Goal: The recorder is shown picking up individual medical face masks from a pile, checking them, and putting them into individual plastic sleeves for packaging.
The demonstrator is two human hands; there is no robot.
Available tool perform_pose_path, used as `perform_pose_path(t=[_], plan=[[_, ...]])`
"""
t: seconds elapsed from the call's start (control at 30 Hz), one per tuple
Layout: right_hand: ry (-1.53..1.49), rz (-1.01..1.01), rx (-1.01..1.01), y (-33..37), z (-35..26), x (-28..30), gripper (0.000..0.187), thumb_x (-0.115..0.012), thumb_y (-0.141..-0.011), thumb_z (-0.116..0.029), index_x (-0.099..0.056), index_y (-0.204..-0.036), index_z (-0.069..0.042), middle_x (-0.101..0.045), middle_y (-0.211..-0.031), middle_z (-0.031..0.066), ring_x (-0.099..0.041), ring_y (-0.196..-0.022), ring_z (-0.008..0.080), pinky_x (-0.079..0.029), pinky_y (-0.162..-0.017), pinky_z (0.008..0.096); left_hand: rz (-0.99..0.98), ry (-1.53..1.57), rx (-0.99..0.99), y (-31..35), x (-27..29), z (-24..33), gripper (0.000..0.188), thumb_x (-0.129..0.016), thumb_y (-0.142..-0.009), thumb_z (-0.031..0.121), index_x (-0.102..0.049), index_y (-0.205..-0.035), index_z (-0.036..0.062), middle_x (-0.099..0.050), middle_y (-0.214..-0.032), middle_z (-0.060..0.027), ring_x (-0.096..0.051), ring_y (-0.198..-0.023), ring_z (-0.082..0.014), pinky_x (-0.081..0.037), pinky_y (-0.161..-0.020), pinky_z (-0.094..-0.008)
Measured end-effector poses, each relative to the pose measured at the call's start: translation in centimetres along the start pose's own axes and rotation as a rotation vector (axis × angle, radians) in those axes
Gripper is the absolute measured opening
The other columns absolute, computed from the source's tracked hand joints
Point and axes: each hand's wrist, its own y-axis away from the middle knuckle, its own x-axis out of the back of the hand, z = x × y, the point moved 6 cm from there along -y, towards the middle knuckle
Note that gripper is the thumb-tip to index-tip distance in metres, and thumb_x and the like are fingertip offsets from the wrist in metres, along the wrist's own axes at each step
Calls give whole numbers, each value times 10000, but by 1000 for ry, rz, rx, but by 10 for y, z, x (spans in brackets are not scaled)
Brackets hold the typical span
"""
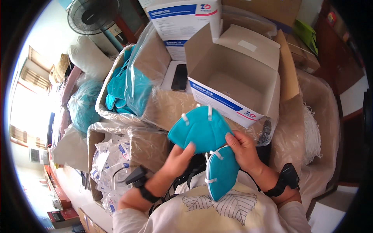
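Note:
Two teal fold-flat face masks with white ear-loop tabs are in front of my chest. The upper mask (200, 130) is spread out, its tabs along the far edge. My left hand (178, 160) pinches its lower left edge with the thumb on top. At its right edge my right hand (243, 149) presses its thumb down, fingers hidden beneath. The lower mask (224, 173) hangs below that hand, seen edge-on with its white rim to the left, apparently held in the same grip. Both my wrists wear black straps with small devices.
An open white-and-blue carton (233, 81) stands just beyond the masks, beside a phone (179, 77). Plastic-lined boxes hold teal masks (118, 91) and wrapped packets (110, 163) on the left. White cords (311, 134) lie in a lined box at right. A fan (93, 16) stands far left.

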Motion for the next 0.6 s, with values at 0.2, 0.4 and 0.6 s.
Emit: perform_pose_path(t=[0.2,0.4,0.6], plan=[[-260,355,-216,44,61,88,309,-417,-933,-330,-518,-1069,-71,-580,-872,29,-559,-745,97,-471,-685,232,40,-269,-18,-23,-22,-3,324,-483,-915,199,-471,-1189,25,-557,-1096,-60,-531,-982,-149,-432,-852,-305],[-666,581,-314,89,98,121,325,-404,-933,-350,-506,-1094,-87,-563,-1009,40,-553,-911,157,-462,-822,320,-74,-351,423,16,-13,-43,356,-433,-937,265,-483,-1167,-2,-562,-1070,-56,-523,-967,-133,-412,-863,-280],[-683,588,-200,44,87,76,299,-425,-933,-314,-476,-1109,-78,-525,-1023,37,-502,-945,137,-414,-860,296,-21,-165,353,23,-31,-78,515,-396,-928,371,-314,-1301,26,-420,-1280,-118,-448,-1142,-229,-361,-968,-358]])
